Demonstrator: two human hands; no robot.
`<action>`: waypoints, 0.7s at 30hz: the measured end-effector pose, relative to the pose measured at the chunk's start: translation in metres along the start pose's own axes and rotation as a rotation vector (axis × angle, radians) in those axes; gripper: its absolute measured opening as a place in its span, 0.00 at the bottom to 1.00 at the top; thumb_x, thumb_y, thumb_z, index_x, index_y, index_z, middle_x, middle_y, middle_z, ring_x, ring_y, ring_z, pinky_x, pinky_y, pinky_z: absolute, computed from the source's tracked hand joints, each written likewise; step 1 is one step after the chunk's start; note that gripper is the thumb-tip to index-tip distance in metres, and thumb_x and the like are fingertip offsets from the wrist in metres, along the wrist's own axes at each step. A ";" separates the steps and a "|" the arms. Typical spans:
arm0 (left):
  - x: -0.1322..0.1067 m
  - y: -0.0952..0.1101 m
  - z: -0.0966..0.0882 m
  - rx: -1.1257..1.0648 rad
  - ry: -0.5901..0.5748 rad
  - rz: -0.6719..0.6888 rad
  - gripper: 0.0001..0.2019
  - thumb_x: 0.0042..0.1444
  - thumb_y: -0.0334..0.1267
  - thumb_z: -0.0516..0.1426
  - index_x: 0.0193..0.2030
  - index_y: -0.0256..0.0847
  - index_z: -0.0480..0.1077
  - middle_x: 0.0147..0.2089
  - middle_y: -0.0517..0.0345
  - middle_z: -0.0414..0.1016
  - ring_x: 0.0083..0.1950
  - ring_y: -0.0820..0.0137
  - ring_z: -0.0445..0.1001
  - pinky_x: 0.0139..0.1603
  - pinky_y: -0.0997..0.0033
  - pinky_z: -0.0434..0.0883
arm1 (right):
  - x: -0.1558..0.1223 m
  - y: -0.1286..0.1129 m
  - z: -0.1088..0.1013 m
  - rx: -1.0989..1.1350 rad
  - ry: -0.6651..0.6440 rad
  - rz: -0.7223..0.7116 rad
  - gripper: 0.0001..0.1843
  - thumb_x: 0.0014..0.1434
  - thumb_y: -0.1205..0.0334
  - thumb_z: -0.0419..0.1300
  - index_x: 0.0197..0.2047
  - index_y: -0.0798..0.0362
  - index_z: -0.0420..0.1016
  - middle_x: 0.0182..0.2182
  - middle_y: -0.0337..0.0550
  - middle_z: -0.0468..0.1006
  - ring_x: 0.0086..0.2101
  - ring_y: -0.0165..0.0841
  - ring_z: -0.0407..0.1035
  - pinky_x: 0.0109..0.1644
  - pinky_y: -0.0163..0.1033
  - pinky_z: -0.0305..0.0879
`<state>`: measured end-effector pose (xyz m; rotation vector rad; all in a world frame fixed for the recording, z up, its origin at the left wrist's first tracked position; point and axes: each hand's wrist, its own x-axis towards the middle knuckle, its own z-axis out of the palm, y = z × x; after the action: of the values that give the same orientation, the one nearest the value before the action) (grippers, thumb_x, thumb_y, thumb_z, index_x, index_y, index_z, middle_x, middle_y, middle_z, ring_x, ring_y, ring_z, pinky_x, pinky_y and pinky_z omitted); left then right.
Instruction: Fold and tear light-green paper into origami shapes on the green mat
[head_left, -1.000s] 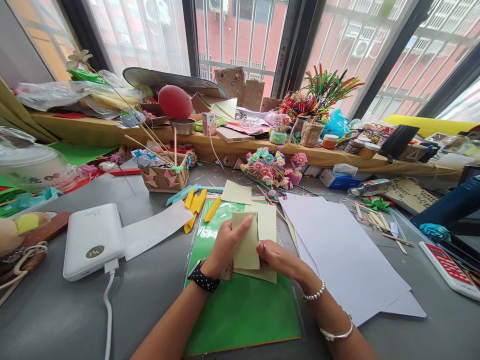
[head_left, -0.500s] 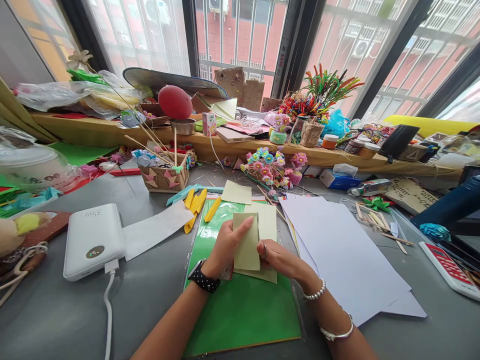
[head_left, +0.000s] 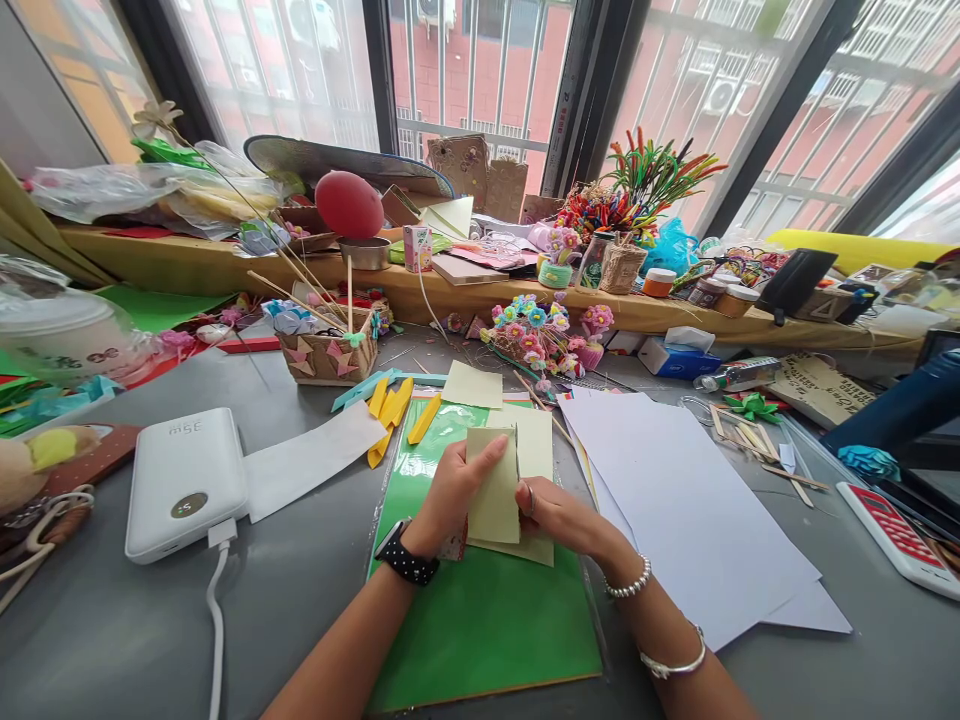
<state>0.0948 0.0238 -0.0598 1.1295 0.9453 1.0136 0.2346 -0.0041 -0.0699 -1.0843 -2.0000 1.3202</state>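
My left hand is closed on a folded piece of pale yellow-green paper, thumb on top, fingers underneath. At the paper's right edge my right hand is closed, wearing what looks like a ring. A thin dark blade, seemingly of scissors, runs along that edge; its handles are mostly hidden in the right hand. Beneath lie another pale sheet and a green paper pack in a clear sleeve. A small pale square rests at the pack's top end.
White sheets lie at right, near a red-and-white calculator. A white power bank with a cable and a white paper strip are at left. Folded yellow pieces, a cardboard box with sticks and crocheted flowers stand beyond.
The dark blade along the paper's right edge shows a little more, and that edge stands slightly more apart from the sheet beneath. Both hands stay almost in place.
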 end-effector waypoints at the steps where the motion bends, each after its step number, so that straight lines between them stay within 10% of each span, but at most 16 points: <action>1: 0.000 0.000 0.000 0.007 -0.004 0.005 0.12 0.45 0.44 0.57 0.25 0.36 0.68 0.22 0.63 0.68 0.21 0.78 0.65 0.20 0.81 0.63 | 0.000 0.000 0.000 -0.003 0.003 0.001 0.28 0.52 0.37 0.33 0.19 0.53 0.51 0.17 0.33 0.55 0.19 0.24 0.48 0.21 0.34 0.47; 21: 0.000 -0.002 0.000 0.006 -0.023 0.018 0.12 0.46 0.45 0.56 0.28 0.36 0.69 0.24 0.61 0.70 0.23 0.76 0.66 0.22 0.80 0.64 | 0.000 0.003 0.001 0.022 0.029 0.004 0.27 0.53 0.38 0.34 0.19 0.52 0.48 0.17 0.32 0.52 0.19 0.24 0.46 0.21 0.33 0.45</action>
<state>0.0947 0.0240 -0.0620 1.1542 0.9216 1.0112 0.2348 -0.0039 -0.0727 -1.0920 -1.9584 1.3186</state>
